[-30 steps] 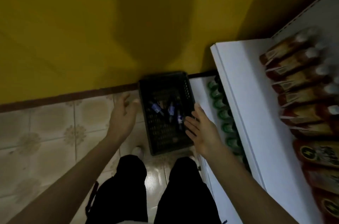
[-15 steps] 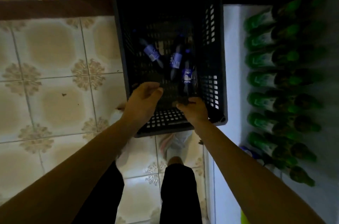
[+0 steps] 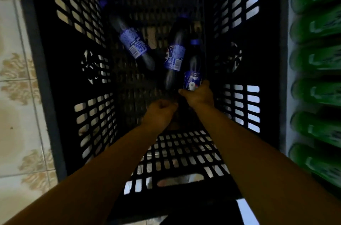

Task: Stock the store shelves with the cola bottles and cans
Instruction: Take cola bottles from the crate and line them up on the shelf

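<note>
A black slatted plastic crate (image 3: 238, 106) stands on the floor and fills most of the view. Three dark cola bottles with blue labels lie on its bottom: one at the left (image 3: 132, 42), one in the middle (image 3: 174, 53), one at the right (image 3: 193, 70). My right hand (image 3: 198, 93) is deep inside the crate and grips the lower part of the right bottle. My left hand (image 3: 159, 112) is beside it with its fingers curled; whether it holds anything is hidden in the dark.
A row of green bottles (image 3: 317, 62) lies on the white lower shelf (image 3: 285, 77) just right of the crate. Patterned floor tiles (image 3: 16, 95) lie to the left.
The view has dropped close over the crate. Both hands went from its near rim down inside, and my right hand closed round the right bottle.
</note>
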